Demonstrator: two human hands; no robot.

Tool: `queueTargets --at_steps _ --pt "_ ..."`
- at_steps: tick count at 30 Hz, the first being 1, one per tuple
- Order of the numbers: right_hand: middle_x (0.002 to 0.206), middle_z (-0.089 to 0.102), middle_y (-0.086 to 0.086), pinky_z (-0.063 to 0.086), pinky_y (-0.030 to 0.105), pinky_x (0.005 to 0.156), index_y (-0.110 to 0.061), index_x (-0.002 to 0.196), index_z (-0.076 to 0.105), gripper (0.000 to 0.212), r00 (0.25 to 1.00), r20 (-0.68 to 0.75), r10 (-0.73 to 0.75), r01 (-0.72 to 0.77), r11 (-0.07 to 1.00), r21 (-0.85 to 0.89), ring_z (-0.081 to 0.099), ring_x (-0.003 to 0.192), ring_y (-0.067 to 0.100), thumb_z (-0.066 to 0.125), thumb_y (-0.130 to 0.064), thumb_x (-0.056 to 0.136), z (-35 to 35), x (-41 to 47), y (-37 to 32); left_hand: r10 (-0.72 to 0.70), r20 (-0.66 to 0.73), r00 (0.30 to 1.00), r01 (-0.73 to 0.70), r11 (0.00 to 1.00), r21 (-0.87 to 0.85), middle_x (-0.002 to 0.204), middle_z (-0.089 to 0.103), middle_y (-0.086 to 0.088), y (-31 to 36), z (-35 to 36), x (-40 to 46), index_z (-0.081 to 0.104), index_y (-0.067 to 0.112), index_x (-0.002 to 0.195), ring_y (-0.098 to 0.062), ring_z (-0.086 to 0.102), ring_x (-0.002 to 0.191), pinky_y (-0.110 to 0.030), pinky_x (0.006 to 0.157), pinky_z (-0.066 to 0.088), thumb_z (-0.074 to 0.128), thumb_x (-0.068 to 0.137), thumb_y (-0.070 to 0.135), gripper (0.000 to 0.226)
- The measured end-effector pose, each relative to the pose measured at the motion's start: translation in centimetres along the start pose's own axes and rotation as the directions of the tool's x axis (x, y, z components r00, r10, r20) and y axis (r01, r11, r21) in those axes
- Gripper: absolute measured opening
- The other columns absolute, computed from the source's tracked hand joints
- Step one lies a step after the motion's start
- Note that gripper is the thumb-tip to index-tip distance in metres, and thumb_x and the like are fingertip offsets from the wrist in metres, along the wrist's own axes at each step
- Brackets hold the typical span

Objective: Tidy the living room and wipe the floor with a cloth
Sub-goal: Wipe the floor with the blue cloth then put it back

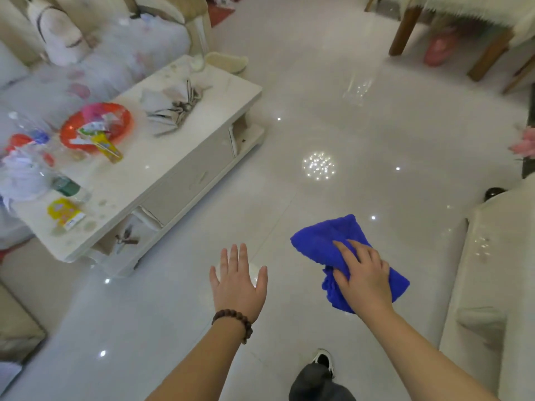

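A blue cloth [330, 237] lies bunched on the glossy white tile floor [333, 117] at the lower right. My right hand [363, 273] presses down on its near part, fingers spread over the fabric and the thumb dug into a fold. My left hand [238, 279] hovers flat and open just above the floor to the left of the cloth, fingers straight and spread, holding nothing. A bead bracelet circles its wrist.
A white coffee table [173, 157] stands at left with a red bowl [95, 127], snack packets, a bottle and crumpled paper on it. A covered sofa [95, 53] lies behind it, a pale cabinet [498, 256] at right, wooden chair legs [404, 27] at the far right. My shoe [322, 361] shows below.
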State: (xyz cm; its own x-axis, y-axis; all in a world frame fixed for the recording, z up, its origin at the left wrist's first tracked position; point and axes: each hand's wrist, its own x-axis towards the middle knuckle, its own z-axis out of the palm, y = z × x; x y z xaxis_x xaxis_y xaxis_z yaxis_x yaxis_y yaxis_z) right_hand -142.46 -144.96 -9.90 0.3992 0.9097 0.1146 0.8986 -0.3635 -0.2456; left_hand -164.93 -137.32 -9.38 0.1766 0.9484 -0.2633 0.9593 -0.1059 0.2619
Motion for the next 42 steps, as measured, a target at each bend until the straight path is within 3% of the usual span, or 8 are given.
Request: queueTargets --at_steps 4,10,18,24,31,42 --pt "0.121 0.061 0.01 0.046 0.048 0.08 -0.02 0.123 0.06 0.049 0.997 -0.065 0.037 -0.038 0.999 -0.006 0.057 0.105 0.035 0.056 -0.035 0.077 -3.0 -2.2 -0.7 0.066 -0.003 0.998 -0.066 0.998 -0.006 0.162 0.003 0.003 0.8 -2.7 -1.4 0.002 0.024 0.154 -0.017 -0.004 0.148 -0.045 0.12 0.002 0.02 0.097 0.056 0.068" --pt "0.122 0.061 0.011 0.046 0.05 0.081 -0.018 0.125 0.059 0.051 0.984 -0.102 0.143 -0.142 0.99 0.018 0.056 0.107 0.036 0.074 -0.025 0.077 -4.5 -5.3 -1.5 0.198 0.012 0.98 -0.199 0.98 0.032 0.162 0.003 0.002 2.1 -4.1 -1.9 0.002 0.023 0.154 -0.017 -0.004 0.148 -0.045 0.12 0.002 0.021 0.097 0.056 0.068" --pt "0.13 0.056 0.008 0.042 0.051 0.091 -0.021 0.132 0.054 0.052 0.918 -0.108 0.383 -0.378 0.924 0.062 0.051 0.116 0.033 0.069 -0.027 0.082 -5.8 -7.5 2.7 0.381 0.101 0.919 -0.391 0.915 0.101 0.162 0.0 0.002 8.2 -2.2 -0.9 0.0 0.023 0.154 -0.017 -0.007 0.148 -0.045 0.12 0.001 0.019 0.097 0.057 0.069" --pt "0.136 0.051 0.005 0.036 0.048 0.098 -0.024 0.136 0.05 0.05 0.732 -0.136 0.667 -0.641 0.743 0.196 0.044 0.124 0.031 0.062 -0.029 0.088 -7.7 -7.0 11.2 0.539 0.191 0.82 -0.563 0.821 0.099 0.162 -0.002 0.002 19.1 0.8 0.7 -0.002 0.023 0.154 -0.016 -0.009 0.148 -0.043 0.12 0.001 0.019 0.097 0.056 0.068" --pt "0.137 0.049 0.005 0.036 0.047 0.097 -0.025 0.136 0.049 0.05 0.544 -0.147 0.826 -0.8 0.564 0.204 0.042 0.125 0.03 0.06 -0.032 0.089 -10.3 -8.1 19.7 0.697 0.225 0.681 -0.726 0.684 0.076 0.162 0.002 0.001 32.7 3.3 1.7 0.003 0.023 0.154 -0.017 -0.005 0.148 -0.043 0.12 0.003 0.021 0.097 0.055 0.067" --pt "0.14 0.046 0.001 0.035 0.044 0.099 -0.027 0.139 0.044 0.05 0.255 -0.14 0.957 -0.936 0.28 0.211 0.04 0.126 0.027 0.056 -0.033 0.091 -11.7 -6.6 27.9 0.833 0.354 0.424 -0.901 0.429 0.069 0.162 -0.001 0.001 46.8 7.7 4.4 -0.001 0.025 0.154 -0.018 -0.007 0.148 -0.042 0.12 0.004 0.018 0.097 0.056 0.067"
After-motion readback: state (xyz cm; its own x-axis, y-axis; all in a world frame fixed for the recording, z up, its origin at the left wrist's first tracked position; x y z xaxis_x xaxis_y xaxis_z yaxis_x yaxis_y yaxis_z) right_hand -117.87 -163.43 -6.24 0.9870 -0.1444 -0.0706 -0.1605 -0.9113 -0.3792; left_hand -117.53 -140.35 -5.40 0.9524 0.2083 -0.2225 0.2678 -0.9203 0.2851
